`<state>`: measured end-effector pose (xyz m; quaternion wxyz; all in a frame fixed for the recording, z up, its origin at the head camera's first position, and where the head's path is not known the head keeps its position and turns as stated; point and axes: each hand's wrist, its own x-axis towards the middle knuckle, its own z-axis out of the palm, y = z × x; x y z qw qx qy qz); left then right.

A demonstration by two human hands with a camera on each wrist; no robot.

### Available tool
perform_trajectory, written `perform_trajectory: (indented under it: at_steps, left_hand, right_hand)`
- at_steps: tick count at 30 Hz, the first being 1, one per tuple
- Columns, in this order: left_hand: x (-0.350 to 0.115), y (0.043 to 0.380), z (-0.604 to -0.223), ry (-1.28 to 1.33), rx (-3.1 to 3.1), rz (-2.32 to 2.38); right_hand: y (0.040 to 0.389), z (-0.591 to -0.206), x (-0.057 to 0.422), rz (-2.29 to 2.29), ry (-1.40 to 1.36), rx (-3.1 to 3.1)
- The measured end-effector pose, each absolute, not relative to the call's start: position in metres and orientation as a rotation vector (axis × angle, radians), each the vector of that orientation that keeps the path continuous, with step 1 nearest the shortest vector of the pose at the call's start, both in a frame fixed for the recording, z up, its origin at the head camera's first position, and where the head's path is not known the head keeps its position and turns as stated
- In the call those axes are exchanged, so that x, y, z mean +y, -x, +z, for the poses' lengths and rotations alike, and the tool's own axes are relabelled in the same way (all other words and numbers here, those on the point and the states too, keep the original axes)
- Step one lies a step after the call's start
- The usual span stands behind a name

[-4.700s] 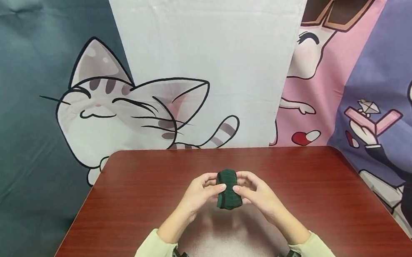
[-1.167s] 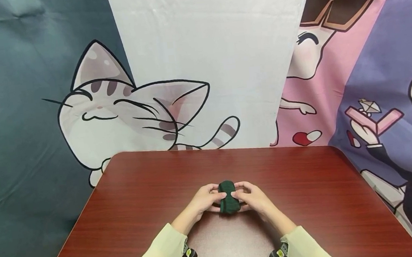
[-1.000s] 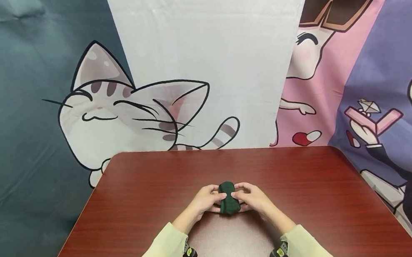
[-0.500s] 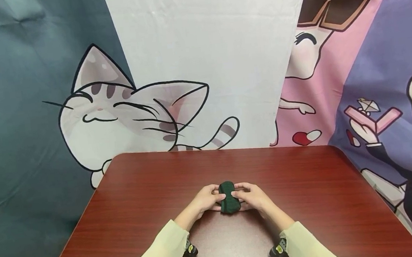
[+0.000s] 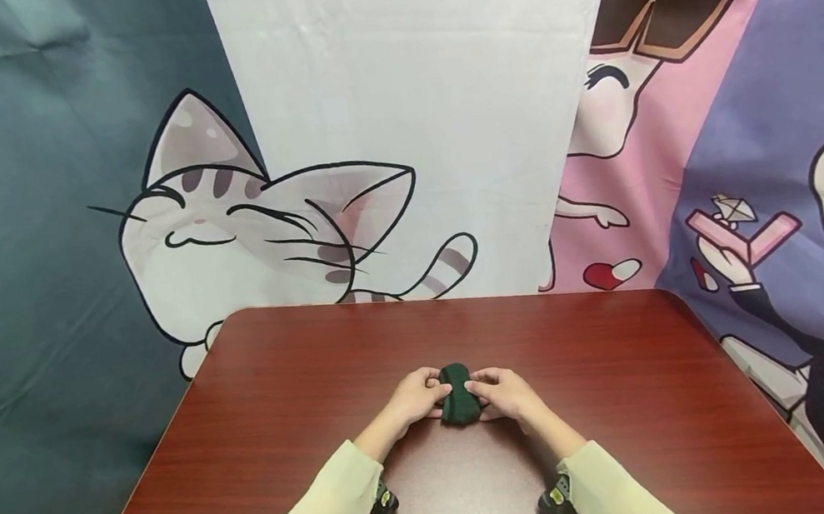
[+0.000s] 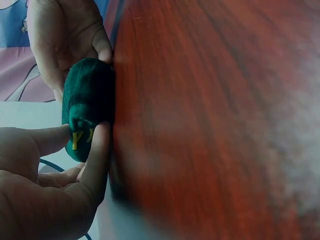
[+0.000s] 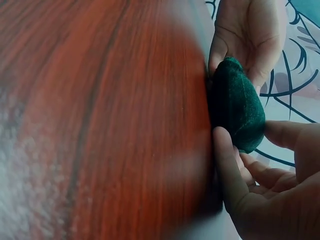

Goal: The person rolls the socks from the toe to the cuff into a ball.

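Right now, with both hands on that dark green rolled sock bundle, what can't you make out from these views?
- Underside of the dark green rolled sock bundle: hidden in the head view by the bundle itself, resting on the reddish-brown wooden table.
- Small yellow mark on it: too small to read in the left wrist view.
- Fingertips of the left hand and right hand: partly hidden behind the bundle.
- Near tabletop: blurred in both wrist views.

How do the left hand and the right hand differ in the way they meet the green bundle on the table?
The left hand meets the green bundle from its left side, the right hand from its right side. In the left wrist view, the left hand's thumb and finger pinch the end with small yellow marks; no marks show at the right hand's end. Both pinch the bundle with curled fingers while it sits on the table.
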<state>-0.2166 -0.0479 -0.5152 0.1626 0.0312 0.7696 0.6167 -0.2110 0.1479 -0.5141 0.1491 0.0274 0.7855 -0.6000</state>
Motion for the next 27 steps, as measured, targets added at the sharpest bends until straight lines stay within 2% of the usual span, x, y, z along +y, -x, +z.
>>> perform_trajectory:
  at_steps: [27]
  left_hand:
    - [-0.053,0.2165,-0.5104,-0.079,2.161,1.762]
  right_hand:
    - [0.2139,-0.5127,0.1481,-1.728,-0.143,2.22]
